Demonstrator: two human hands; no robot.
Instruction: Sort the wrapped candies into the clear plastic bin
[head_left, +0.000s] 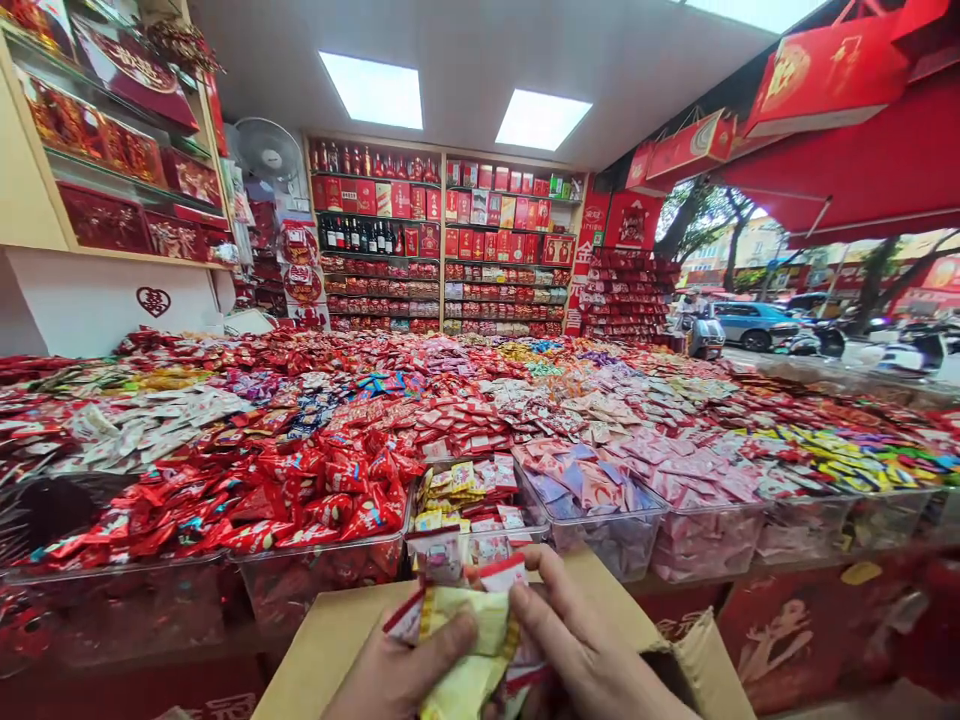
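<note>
My left hand (pixel 401 672) and my right hand (pixel 585 650) meet at the bottom of the view. Together they grip a bunch of small candy packets (pixel 472 640), yellow, white and red. Both hands hover over an open cardboard box (pixel 330 640), whose inside is hidden. Just beyond the packets stands a clear bin (pixel 469 505) of the same yellow and pink candies.
A wide counter holds several clear bins heaped with wrapped sweets: red ones (pixel 300 490) at the left, pink ones (pixel 600 490) at the right. Shelves of red boxes and bottles (pixel 442 240) line the back wall. A street with parked cars (pixel 750 322) opens at the right.
</note>
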